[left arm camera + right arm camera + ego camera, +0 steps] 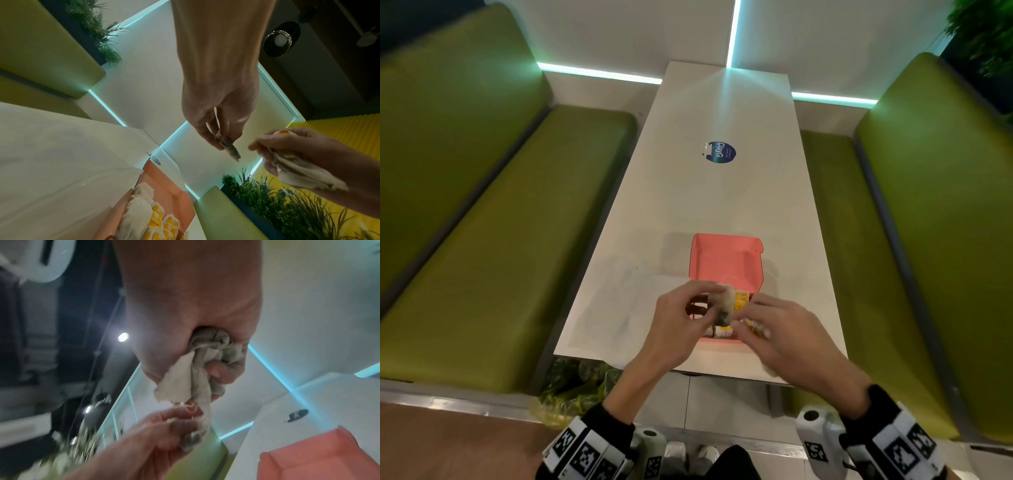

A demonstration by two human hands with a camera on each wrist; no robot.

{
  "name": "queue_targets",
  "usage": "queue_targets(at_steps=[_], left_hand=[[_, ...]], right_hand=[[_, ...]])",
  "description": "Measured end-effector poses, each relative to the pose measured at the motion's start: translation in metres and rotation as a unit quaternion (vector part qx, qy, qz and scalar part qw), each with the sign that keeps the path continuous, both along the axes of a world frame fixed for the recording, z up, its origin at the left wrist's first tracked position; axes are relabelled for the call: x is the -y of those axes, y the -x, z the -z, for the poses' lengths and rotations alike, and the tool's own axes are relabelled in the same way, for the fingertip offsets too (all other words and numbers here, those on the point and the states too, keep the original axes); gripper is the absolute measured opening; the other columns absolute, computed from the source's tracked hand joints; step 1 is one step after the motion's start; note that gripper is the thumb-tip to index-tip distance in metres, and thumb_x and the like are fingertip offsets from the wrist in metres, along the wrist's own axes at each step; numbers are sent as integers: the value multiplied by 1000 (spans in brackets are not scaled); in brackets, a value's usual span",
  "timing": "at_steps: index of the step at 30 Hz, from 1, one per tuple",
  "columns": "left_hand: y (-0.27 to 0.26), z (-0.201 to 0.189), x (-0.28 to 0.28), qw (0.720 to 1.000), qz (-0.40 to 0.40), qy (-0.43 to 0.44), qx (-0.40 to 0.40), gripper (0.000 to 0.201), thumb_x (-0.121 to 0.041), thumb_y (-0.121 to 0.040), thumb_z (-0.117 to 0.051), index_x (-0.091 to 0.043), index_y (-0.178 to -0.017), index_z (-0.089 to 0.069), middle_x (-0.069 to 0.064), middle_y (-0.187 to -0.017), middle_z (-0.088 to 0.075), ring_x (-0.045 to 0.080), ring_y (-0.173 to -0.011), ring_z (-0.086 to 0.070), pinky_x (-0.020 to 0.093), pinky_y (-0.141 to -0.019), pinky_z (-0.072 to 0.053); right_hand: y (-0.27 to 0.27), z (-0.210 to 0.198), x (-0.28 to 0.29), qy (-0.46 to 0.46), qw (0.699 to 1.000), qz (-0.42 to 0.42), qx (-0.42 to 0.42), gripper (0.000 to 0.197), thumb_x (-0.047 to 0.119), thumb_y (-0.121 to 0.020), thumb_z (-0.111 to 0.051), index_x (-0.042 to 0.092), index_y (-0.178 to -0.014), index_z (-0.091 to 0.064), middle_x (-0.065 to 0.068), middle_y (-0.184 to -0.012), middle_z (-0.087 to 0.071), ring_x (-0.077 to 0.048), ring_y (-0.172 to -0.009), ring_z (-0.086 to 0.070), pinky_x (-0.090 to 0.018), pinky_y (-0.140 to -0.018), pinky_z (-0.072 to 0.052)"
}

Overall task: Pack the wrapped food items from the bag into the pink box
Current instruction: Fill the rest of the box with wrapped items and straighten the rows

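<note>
Over the open pink box [726,263], already part-filled, right hand [787,332] clenches a paper-wrapped item [197,369] while left hand [674,322] pinches its loose wrapper end, apparently tidying; next: lower it into free space.

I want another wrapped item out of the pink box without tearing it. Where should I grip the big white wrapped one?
Judging by the left wrist view, pinch the white wrapped item at its gathered, twisted end nearest the lid, from above: it lies flat along the pink box wall, beside yellow pieces.
</note>
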State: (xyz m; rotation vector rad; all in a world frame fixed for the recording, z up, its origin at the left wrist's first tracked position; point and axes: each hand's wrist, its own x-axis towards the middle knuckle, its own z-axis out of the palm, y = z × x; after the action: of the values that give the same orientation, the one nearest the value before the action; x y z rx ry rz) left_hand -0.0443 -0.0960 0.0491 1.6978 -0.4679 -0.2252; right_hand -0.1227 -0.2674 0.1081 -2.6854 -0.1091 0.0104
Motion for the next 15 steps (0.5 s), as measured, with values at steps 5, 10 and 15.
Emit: queue_targets(at_steps=[5,10,15], left_hand=[[-2,-2,-1,999,26,22,13,29,2,-85,-71,-13,-109,-74,-4,-110,-71,17,-96,-70,34,-80,-59],[2,-4,1,997,62,31,14,30,-1,-84,-72,-21,-107,-75,-7,-110,-72,19,-100,-69,31,-81,-57],[-1,1,0,995,80,1,52,28,0,-86,-71,-16,-109,-75,-1,-111,-71,12,-101,-67,22,-81,-55]], right_hand=[[-27,-6,22,-265,955,121,52,8,21,-93,-66,25,-90,-73,16,-92,-72,-1,-92,-64,-14,-84,-44],[-49,8,34,-395,911,105,-55,17,16,-98,-59,16,-100,-76,-1,-88,-73,-9,-85,-67,-14,-78,-48],[-45,14,33,-424,896,36,-126,17,15,-97,-60,8,-102,-75,-3,-99,-76,-16,-96,-70,-24,-86,-52]])
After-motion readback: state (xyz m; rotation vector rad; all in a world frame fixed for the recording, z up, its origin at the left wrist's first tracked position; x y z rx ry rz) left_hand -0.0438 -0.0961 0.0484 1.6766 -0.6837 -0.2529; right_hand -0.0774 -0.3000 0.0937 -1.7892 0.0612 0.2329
